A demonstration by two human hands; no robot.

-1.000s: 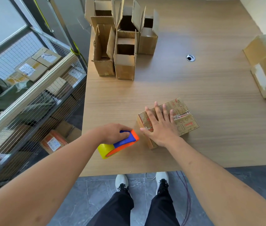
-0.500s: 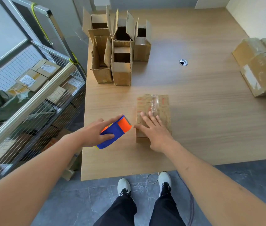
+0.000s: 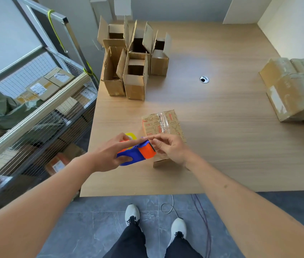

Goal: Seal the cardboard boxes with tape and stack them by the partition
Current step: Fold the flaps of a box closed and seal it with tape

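A small printed cardboard box [image 3: 161, 125] lies on the wooden table [image 3: 222, 146], with a strip of clear tape across its top. Just in front of it my left hand [image 3: 110, 155] holds a blue and orange tape dispenser [image 3: 138, 154] with a yellow roll. My right hand [image 3: 169, 148] is at the dispenser's toothed edge, its fingertips pinching the clear tape end above the box's near part. Several sealed boxes [image 3: 292, 92] are stacked at the right by the white partition [image 3: 296, 25].
Several open cardboard boxes [image 3: 134, 62] with raised flaps stand at the table's far left. A wire cage trolley [image 3: 35, 112] with parcels and a green sack sits left of the table. A cable hole [image 3: 204, 79] is in the tabletop. Cables trail on the floor by my feet.
The box was turned lengthwise toward me. My right hand left the box top and came to the dispenser's blade. My left hand lifted the dispenser and brought it beside the box.
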